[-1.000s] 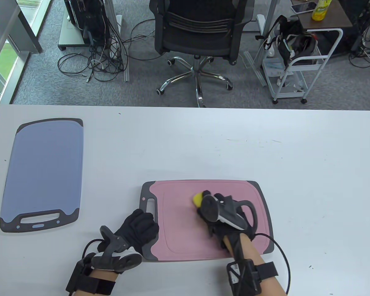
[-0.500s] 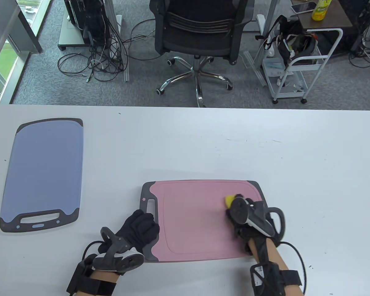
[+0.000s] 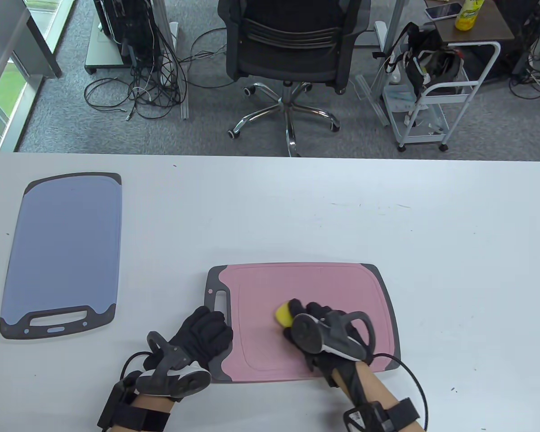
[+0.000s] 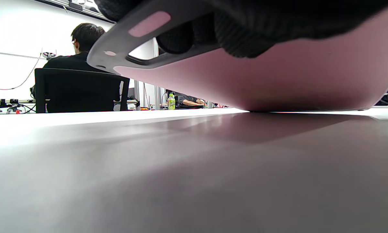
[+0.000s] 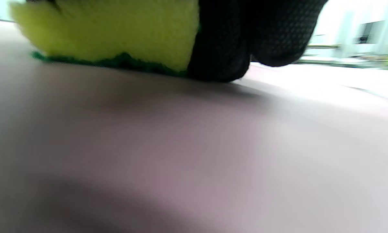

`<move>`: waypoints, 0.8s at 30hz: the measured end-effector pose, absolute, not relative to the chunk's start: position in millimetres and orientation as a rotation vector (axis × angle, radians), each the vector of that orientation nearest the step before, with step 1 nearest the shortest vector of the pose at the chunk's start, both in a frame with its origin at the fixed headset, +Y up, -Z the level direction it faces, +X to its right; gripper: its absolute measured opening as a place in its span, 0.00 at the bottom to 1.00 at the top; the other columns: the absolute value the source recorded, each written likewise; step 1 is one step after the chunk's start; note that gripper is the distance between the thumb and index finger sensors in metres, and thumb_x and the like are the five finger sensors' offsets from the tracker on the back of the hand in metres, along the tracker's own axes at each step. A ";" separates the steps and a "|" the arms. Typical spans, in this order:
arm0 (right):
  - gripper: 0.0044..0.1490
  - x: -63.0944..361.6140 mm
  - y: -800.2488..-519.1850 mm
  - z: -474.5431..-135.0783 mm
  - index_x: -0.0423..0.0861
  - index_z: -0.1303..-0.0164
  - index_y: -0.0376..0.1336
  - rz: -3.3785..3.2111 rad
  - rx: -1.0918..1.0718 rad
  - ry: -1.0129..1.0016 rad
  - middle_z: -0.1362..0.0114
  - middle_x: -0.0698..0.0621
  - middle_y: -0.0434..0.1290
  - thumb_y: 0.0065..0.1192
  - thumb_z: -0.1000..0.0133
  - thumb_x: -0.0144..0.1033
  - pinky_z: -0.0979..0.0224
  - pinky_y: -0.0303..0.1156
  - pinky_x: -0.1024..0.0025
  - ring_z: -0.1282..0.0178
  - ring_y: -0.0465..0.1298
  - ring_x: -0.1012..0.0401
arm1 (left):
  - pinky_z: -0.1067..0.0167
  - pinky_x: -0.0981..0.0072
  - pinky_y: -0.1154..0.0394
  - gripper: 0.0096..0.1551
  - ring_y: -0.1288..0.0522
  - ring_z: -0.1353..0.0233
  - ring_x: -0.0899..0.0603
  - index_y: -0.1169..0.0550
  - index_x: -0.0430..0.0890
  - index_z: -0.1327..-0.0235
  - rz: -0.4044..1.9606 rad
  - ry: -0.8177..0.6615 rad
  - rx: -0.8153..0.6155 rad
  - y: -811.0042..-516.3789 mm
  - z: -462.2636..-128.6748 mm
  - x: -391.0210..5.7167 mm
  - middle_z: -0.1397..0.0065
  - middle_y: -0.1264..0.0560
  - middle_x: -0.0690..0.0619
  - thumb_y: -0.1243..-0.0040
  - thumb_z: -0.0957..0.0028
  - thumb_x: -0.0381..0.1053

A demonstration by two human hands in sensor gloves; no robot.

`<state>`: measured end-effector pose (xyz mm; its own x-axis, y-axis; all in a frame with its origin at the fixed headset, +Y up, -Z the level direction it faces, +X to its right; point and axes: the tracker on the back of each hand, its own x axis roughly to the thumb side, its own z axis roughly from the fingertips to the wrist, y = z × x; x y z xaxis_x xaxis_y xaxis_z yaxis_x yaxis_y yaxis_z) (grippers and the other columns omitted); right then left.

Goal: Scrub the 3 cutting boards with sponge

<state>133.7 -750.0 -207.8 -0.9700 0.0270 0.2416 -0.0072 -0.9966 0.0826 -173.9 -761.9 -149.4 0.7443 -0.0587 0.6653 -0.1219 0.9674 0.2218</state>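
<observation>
R hand (image 3: 324, 330) grips the yellow sponge (image 3: 284, 314) – fingers (image 5: 223, 42) curled round it, green scour side down on the pink cutting board (image 3: 270, 292), sponge poking out just beyond the fingertips, toward the board's middle. L hand (image 3: 202, 335) holds the board's near handle corner; fingers (image 4: 236, 35) curl over the grey edge by the handle slot.

L wrist view: that handle end sits off the desk (image 3: 297, 211), board tilted, resting on its far part only.

Risks, as judged:
- Tilted board + sideways scrub force – board could pivot or skate on the smooth desk if L grip slackens.
- Pressing down near the raised end could slap it flat & jolt the grip.
- Sponge held only at its rear; a hard push stroke may fold it or roll it out of the fingers.
- Strokes near R-side rim could run off onto the desk.

Blue cutting board (image 3: 63, 252) lies well apart, to the L of L hand, untouched. Third board not visible in any view – coverage of all 3 can't be judged.
</observation>
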 end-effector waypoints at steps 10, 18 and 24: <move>0.44 215.6 -761.6 -221.6 0.40 0.28 0.61 3.159 -0.105 0.146 0.41 0.43 0.73 0.56 0.46 0.58 0.42 0.74 0.54 0.51 0.78 0.55 | 0.23 0.43 0.37 0.22 0.31 0.21 0.46 0.33 0.56 0.36 0.028 -0.735 0.264 -762.1 -149.0 -173.3 0.30 0.31 0.59 0.36 0.38 0.53; 0.45 25.4 -732.7 -166.7 0.42 0.25 0.57 3.035 1.018 0.008 0.39 0.44 0.70 0.53 0.46 0.58 0.39 0.73 0.54 0.49 0.77 0.56 | 0.23 0.43 0.36 0.22 0.30 0.22 0.46 0.33 0.56 0.37 0.038 -0.742 0.264 -762.5 -149.7 -173.5 0.30 0.30 0.59 0.35 0.38 0.53; 0.45 20.9 -731.9 -160.1 0.45 0.25 0.57 2.978 1.078 -0.042 0.38 0.47 0.71 0.53 0.47 0.60 0.40 0.74 0.55 0.49 0.77 0.57 | 0.23 0.43 0.36 0.22 0.30 0.22 0.46 0.33 0.56 0.37 0.037 -0.744 0.271 -762.5 -149.0 -173.8 0.30 0.30 0.59 0.35 0.38 0.53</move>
<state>20.9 -731.9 -160.1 -0.7682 -0.0332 0.6393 0.0150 -0.9993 -0.0339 -173.8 -762.5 -149.0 0.7366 -0.0621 0.6735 -0.1290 0.9646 0.2301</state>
